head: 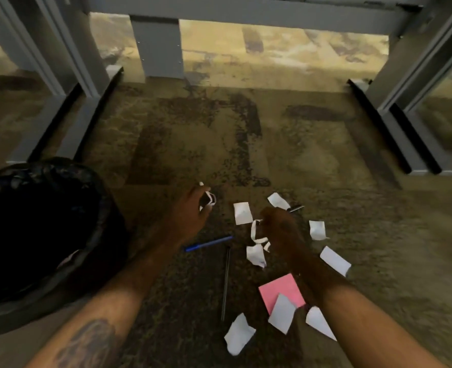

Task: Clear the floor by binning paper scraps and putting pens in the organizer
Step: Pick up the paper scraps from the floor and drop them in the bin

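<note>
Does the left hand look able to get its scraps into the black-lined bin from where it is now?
Probably yes. The left hand is closed on a white scrap, and the bin sits just to its left with its mouth open. Only bare carpet lies between them, so nothing seems to block the way.

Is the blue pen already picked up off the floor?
No, the blue pen lies on the carpet between the two forearms, in neither hand.

Grey desk legs stand on mottled brown carpet, beyond scattered clutter.
</note>
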A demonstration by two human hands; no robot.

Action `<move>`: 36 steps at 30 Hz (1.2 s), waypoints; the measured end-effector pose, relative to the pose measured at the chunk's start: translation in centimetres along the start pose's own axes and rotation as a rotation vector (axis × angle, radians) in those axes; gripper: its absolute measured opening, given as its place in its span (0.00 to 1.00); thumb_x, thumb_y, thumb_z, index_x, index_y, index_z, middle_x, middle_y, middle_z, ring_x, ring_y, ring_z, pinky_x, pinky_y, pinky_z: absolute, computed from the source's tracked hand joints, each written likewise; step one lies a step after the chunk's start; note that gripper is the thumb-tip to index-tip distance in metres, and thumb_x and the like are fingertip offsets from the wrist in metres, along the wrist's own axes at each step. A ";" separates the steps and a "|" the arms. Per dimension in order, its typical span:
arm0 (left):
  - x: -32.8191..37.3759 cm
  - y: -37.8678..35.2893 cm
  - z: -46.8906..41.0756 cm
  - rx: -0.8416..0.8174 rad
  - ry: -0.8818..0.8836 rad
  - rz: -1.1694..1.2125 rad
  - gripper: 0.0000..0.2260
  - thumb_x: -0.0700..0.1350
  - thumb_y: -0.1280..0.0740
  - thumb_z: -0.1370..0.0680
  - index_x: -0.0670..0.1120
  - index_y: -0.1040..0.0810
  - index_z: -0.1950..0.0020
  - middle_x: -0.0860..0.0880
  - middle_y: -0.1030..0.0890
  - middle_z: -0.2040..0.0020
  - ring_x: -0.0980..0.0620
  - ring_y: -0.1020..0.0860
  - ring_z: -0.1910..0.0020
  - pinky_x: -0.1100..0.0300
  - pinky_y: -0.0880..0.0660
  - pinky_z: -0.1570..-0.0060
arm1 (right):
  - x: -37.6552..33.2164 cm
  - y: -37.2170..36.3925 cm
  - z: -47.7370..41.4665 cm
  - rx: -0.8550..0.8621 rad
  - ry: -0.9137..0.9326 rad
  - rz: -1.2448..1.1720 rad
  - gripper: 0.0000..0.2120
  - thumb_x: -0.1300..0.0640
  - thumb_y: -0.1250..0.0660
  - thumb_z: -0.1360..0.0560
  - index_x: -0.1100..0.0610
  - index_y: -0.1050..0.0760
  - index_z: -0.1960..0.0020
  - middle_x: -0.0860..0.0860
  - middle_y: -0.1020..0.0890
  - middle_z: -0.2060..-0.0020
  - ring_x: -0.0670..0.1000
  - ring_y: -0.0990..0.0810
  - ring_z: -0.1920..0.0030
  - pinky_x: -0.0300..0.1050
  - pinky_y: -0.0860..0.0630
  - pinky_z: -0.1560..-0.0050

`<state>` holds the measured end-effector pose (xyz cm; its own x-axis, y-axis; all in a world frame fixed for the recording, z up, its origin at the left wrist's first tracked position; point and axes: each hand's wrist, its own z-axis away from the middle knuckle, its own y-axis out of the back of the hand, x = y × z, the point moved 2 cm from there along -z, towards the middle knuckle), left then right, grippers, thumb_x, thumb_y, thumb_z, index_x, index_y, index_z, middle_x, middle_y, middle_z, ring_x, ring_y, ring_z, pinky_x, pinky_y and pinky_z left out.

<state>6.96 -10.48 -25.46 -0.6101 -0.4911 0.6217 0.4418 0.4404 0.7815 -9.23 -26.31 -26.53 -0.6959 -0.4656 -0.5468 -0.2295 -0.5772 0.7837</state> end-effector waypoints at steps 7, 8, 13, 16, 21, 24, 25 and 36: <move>-2.6 -8.3 -5.1 -0.174 0.165 -0.111 0.25 0.45 0.33 0.22 0.43 0.34 0.26 0.38 0.39 0.25 0.39 0.34 0.29 0.48 0.36 0.29 | 5.0 -1.6 -5.3 -0.028 0.170 0.200 0.22 0.50 0.28 0.30 0.51 0.27 0.38 0.54 0.24 0.41 0.58 0.23 0.41 0.49 0.25 0.43; -3.3 -9.2 -5.6 -0.185 0.173 -0.161 0.26 0.46 0.33 0.22 0.43 0.35 0.25 0.38 0.42 0.23 0.38 0.36 0.27 0.48 0.37 0.28 | 5.3 -2.4 -5.9 -0.061 0.188 0.172 0.24 0.51 0.26 0.32 0.51 0.27 0.37 0.54 0.25 0.39 0.58 0.24 0.39 0.52 0.24 0.42; -5.3 -11.8 -5.5 -0.201 0.050 -0.371 0.27 0.45 0.36 0.21 0.46 0.40 0.23 0.37 0.41 0.23 0.36 0.38 0.27 0.46 0.39 0.28 | 7.3 -6.2 -7.1 -0.122 0.304 0.361 0.35 0.48 0.26 0.31 0.54 0.33 0.28 0.57 0.37 0.26 0.58 0.41 0.26 0.55 0.34 0.30; -5.3 -11.8 -5.8 -0.188 -0.003 -0.307 0.21 0.38 0.36 0.23 0.36 0.31 0.29 0.32 0.28 0.32 0.35 0.28 0.35 0.48 0.34 0.33 | 7.8 -7.2 -7.5 -0.122 0.308 0.376 0.30 0.51 0.29 0.28 0.58 0.31 0.30 0.59 0.31 0.31 0.60 0.34 0.30 0.54 0.33 0.32; -4.9 -11.8 -6.6 -0.215 0.100 -0.198 0.12 0.39 0.36 0.21 0.37 0.20 0.40 0.36 0.19 0.41 0.39 0.22 0.41 0.53 0.32 0.39 | 7.5 -7.2 -8.0 -0.108 0.331 0.356 0.17 0.55 0.41 0.20 0.61 0.27 0.35 0.61 0.22 0.40 0.59 0.24 0.38 0.49 0.30 0.38; -4.3 -12.5 -6.9 -0.205 0.089 0.044 0.22 0.41 0.30 0.24 0.46 0.26 0.30 0.47 0.19 0.43 0.49 0.22 0.44 0.61 0.29 0.43 | 7.0 -5.4 -9.2 0.021 0.216 0.176 0.11 0.60 0.38 0.23 0.60 0.22 0.44 0.60 0.18 0.48 0.60 0.20 0.46 0.48 0.25 0.47; -3.8 -12.8 -7.0 -0.218 0.092 0.070 0.23 0.41 0.28 0.26 0.46 0.26 0.30 0.46 0.19 0.45 0.48 0.21 0.45 0.66 0.30 0.47 | 7.1 -4.4 -9.9 0.071 0.166 0.097 0.09 0.61 0.36 0.25 0.59 0.20 0.48 0.59 0.17 0.52 0.58 0.19 0.50 0.46 0.24 0.51; -1.1 -16.6 -8.9 -0.364 0.001 -0.052 0.10 0.46 0.23 0.31 0.44 0.15 0.53 0.45 0.37 0.23 0.45 0.41 0.24 0.59 0.46 0.29 | 10.2 0.6 -14.7 -0.012 0.033 0.094 0.05 0.58 0.26 0.30 0.59 0.15 0.56 0.58 0.16 0.52 0.56 0.19 0.47 0.48 0.23 0.47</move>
<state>6.16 -23.90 -38.67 -0.6377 -0.5065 0.5803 0.6151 0.1186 0.7795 -6.47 -41.23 -35.93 -0.6908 -0.5402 -0.4806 -0.1559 -0.5377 0.8286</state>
